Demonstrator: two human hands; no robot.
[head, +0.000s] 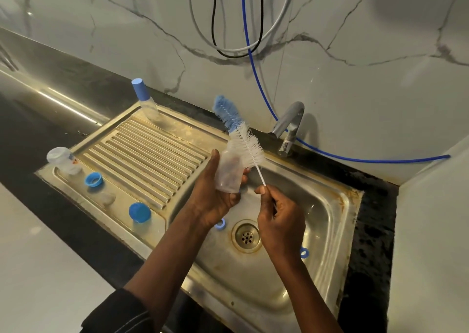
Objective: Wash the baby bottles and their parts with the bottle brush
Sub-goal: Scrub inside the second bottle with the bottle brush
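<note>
- Left hand (pixel 210 198) grips a clear bottle (pixel 227 175) over the sink bowl, with the fingers curled round it.
- Right hand (pixel 279 221) pinches the thin white handle of the bottle brush (pixel 250 147). The white bristles are just beside the top of the bottle, outside it. The blue tip points up at the wall.
- The steel sink (pixel 337 218) has a ribbed side on the left and a bowl with a drain (pixel 247 236) on the right.
- A tap (pixel 289 127) stands behind the bowl, and a blue hose (pixel 355 158) runs behind it.
- A capped bottle (pixel 146 99) stands at the back of the ribbed side. An open bottle (pixel 63 160) sits at its left end.
- A blue cap (pixel 139 212), a wide blue ring (pixel 93 179) and a clear teat (pixel 107 198) sit along its front edge.
- A small blue ring (pixel 220 224) lies in the bowl by the left wrist. A second small ring (pixel 303 252) lies by the right arm.
</note>
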